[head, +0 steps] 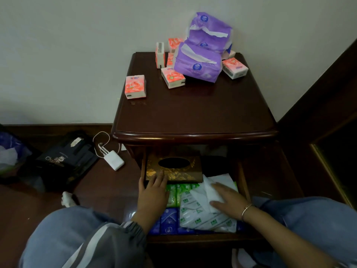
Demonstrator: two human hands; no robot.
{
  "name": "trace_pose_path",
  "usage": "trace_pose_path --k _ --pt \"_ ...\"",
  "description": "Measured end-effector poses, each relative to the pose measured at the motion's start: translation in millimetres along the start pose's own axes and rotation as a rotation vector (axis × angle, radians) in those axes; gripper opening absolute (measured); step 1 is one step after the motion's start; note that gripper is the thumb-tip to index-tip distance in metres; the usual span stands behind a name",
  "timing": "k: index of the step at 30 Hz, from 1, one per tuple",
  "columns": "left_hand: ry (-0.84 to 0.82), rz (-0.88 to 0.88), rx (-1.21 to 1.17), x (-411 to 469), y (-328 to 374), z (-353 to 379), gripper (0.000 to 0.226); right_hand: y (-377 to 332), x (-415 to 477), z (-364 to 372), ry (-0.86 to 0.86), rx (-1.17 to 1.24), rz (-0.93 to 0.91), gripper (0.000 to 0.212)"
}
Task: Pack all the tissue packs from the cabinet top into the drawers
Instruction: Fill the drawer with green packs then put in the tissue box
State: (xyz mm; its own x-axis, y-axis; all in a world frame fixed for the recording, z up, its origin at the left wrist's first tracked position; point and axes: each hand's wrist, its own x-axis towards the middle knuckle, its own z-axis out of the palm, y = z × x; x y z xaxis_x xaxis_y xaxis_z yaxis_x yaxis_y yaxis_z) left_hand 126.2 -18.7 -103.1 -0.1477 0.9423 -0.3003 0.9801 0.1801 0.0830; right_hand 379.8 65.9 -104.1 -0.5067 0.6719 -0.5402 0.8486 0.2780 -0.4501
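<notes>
Drawer [193, 237] — L hand [152, 192] on box [185, 173], R hand [229, 200] on tissues [207, 190]

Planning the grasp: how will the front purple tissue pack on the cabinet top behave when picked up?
Likely soft and squashy: the front purple tissue pack has crinkled film wrap. Probably light for its bulk, being tissue. Lifting it may topple the stacked purple packs behind, which seem to lean on it.
</notes>
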Motion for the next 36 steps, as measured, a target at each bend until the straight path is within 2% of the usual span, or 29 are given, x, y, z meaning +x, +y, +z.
trace_pose_path --k 3,5,8,11,16,21,25,27,28,29,31,33,35,36 --pt "0.113 -0.040 -0.064 -3.9 8.8 -1.9 0.049 8.8 -9.2 14.1 -0.148 -0.133 0.009 0.077" --pt "0.192 -0.006 -0.107 -8.7 23.8 -2.0 0.038 13.1 -13.0 14.5 -0.117 -0.154 0.005 0.077" --pt "0.079 0.157 -0.233 -19.4 50.8 9.7 0.043 13.7 -17.0 11.7 0.008 -0.157 -0.027 0.073" --pt "-0.078 0.271 -0.156 -28.3 63.7 24.2 0.050 8.0 -19.3 13.8 0.043 -0.229 -0.066 0.068" --pt "-0.107 0.271 -0.092 -29.3 66.3 30.7 0.031 -7.7 -21.1 24.2 -0.020 -0.294 -0.144 0.051" --pt "0.041 0.247 -0.387 -28.1 64.9 32.8 0.011 -16.3 -25.3 31.2 -0.128 -0.170 -0.189 0.044" --pt "0.128 0.187 -0.590 -27.6 65.2 27.2 0.004 -21.9 -24.4 29.8 -0.081 -0.089 -0.147 0.046" --pt "0.167 0.186 -0.658 -26.2 67.5 21.7 0.011 -25.5 -22.9 29.9 0.014 -0.022 -0.128 0.032" --pt "0.189 0.164 -0.708 -25.5 69.0 18.8 0.022 -28.1 -22.6 28.0 0.081 0.019 -0.116 0.025" --pt "0.214 0.100 -0.781 -25.3 70.6 15.0 0.037 -30.4 -23.1 24.6 0.152 0.052 -0.103 0.019" --pt "0.224 -0.149 -0.986 -26.7 74.9 5.5 0.066 -34.0 -24.1 16.4 0.301 0.034 -0.092 0.015" --pt "0.027 -0.383 -1.307 -29.9 78.3 -5.9 0.075 -37.9 -26.0 11.1 0.409 -0.057 -0.106 0.015" --pt "-0.297 -0.427 -1.652 -33.1 82.1 -10.6 0.063 -43.0 -30.2 12.4 0.427 -0.053 -0.154 0.017" --pt "-0.394 -0.399 -1.757 -34.1 83.1 -11.6 0.054 -45.9 -33.0 14.4 0.406 -0.032 -0.180 0.019"
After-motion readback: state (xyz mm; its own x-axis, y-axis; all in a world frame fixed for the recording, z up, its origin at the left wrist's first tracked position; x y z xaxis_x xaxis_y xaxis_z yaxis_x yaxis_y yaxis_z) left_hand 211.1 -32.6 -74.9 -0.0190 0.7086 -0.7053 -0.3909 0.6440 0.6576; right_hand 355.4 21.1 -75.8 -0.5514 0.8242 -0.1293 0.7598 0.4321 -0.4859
